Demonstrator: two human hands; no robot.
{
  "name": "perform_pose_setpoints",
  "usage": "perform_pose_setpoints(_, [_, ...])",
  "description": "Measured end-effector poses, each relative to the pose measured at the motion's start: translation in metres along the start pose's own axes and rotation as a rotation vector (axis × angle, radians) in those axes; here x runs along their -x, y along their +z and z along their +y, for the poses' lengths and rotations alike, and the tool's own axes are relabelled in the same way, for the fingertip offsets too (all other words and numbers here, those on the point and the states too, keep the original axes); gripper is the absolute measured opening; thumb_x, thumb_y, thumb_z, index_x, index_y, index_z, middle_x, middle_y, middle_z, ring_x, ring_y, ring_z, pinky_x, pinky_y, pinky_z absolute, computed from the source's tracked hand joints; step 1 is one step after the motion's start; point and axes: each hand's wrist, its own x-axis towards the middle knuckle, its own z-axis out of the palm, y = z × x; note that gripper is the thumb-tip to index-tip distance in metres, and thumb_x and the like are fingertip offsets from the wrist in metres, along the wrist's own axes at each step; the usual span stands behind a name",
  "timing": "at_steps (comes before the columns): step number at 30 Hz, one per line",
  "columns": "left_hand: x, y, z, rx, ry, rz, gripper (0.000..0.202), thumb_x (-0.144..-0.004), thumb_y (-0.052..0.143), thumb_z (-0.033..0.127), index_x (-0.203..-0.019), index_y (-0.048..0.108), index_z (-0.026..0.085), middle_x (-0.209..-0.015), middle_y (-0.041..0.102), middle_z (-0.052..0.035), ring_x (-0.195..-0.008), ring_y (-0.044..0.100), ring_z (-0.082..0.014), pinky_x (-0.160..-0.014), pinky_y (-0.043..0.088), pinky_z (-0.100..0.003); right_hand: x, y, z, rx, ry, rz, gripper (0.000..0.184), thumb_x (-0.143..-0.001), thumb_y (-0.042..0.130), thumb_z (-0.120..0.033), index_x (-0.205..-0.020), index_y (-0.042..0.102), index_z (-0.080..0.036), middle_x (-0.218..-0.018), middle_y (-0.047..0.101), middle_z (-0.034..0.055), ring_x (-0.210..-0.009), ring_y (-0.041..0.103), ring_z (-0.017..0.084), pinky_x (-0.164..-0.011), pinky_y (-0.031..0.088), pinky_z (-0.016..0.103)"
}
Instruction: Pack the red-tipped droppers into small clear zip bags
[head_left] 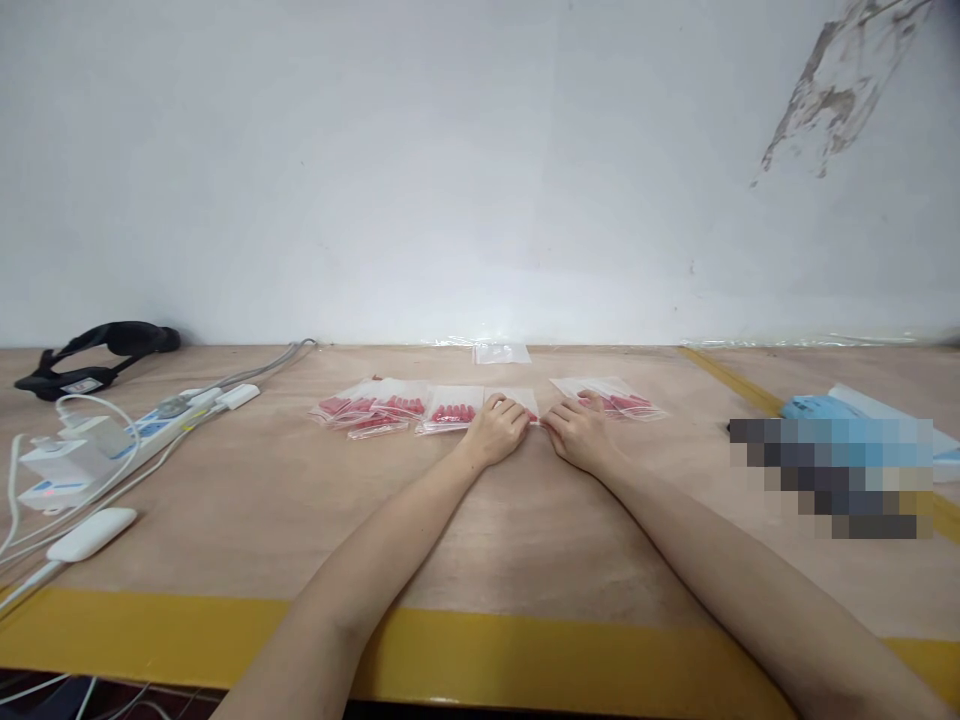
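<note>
Both my hands reach far across a wooden table [480,520]. My left hand [496,430] and my right hand [574,432] pinch the near edge of a small clear zip bag [523,400] holding red pieces, fingers curled together. Left of it lies a similar bag [452,409], and beyond that a pile of several such bags [367,408]. Another bag of red pieces [619,399] lies just right of my right hand.
An empty clear bag [501,353] lies by the white wall. At the left are a power strip with chargers and cables [112,440], a white puck-like device [91,533] and a black headband [97,350]. Blue packaging [847,410] sits at the right. Yellow tape [480,655] edges the table.
</note>
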Motion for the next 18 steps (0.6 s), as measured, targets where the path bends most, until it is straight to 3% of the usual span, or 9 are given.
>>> perform_pose_setpoints(7, [0.01, -0.001, -0.008, -0.043, -0.063, 0.049, 0.024, -0.088, 0.038, 0.015, -0.073, 0.057, 0.014, -0.072, 0.058, -0.0045, -0.074, 0.052, -0.0163, -0.081, 0.036, -0.033, 0.009, -0.003, 0.019, 0.014, 0.083, 0.03, 0.023, -0.084, 0.04, -0.021, -0.074, 0.061, -0.019, -0.073, 0.064, 0.0022, -0.076, 0.048, 0.015, -0.089, 0.014, 0.039])
perform_pose_setpoints(14, [0.01, -0.001, -0.009, -0.028, -0.084, 0.004, 0.024, -0.088, 0.038, 0.013, -0.076, 0.058, 0.015, -0.067, 0.057, -0.0036, -0.071, 0.053, -0.0157, -0.084, 0.036, -0.032, 0.009, -0.003, 0.021, 0.018, 0.086, 0.017, 0.022, -0.084, 0.041, -0.021, -0.075, 0.06, -0.019, -0.072, 0.064, 0.0023, -0.075, 0.05, 0.015, -0.09, 0.015, 0.039])
perform_pose_setpoints(18, [0.009, -0.007, -0.008, 0.052, -0.112, 0.003, 0.015, -0.082, 0.054, 0.026, -0.096, 0.058, 0.02, -0.098, 0.059, -0.0079, -0.092, 0.052, -0.0202, -0.083, 0.038, -0.036, 0.013, -0.003, 0.026, -0.031, 0.15, 0.044, 0.02, -0.083, 0.042, -0.023, -0.073, 0.059, -0.018, -0.073, 0.064, 0.0021, -0.075, 0.052, 0.015, -0.089, 0.017, 0.037])
